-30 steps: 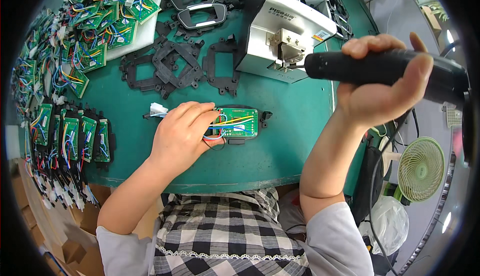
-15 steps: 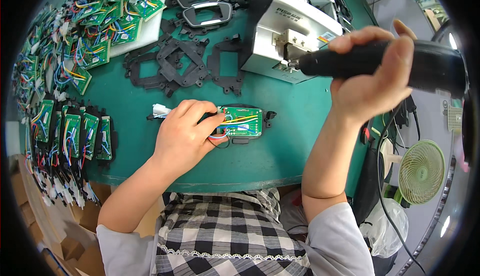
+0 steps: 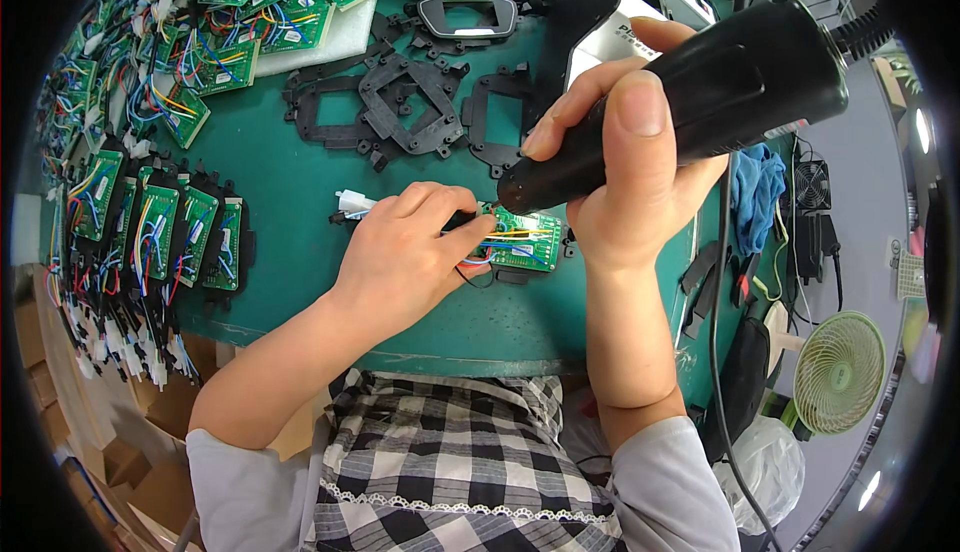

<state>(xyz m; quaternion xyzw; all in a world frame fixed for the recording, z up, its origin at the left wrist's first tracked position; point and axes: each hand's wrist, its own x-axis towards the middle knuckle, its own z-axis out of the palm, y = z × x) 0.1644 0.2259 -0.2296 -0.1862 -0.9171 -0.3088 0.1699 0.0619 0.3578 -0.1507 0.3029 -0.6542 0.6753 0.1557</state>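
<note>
My left hand is closed on the left end of a green circuit board with coloured wires, lying on a black plastic frame. A white connector sticks out beyond my knuckles. My right hand wraps round a black electric screwdriver, thumb along its body. Its nose slants down to the board's upper left part, close to my left fingertips. The bit's tip is hidden, so I cannot tell if it touches the board.
Wired circuit boards are heaped at the far left, with several framed boards standing in a row nearer. Black plastic frames lie beyond my hands. A white screw feeder stands behind the screwdriver. A green fan is at the right.
My right hand has brought the screwdriver from the screw feeder left and down to the circuit board. My left hand still holds the board; the whole view has shifted slightly.
</note>
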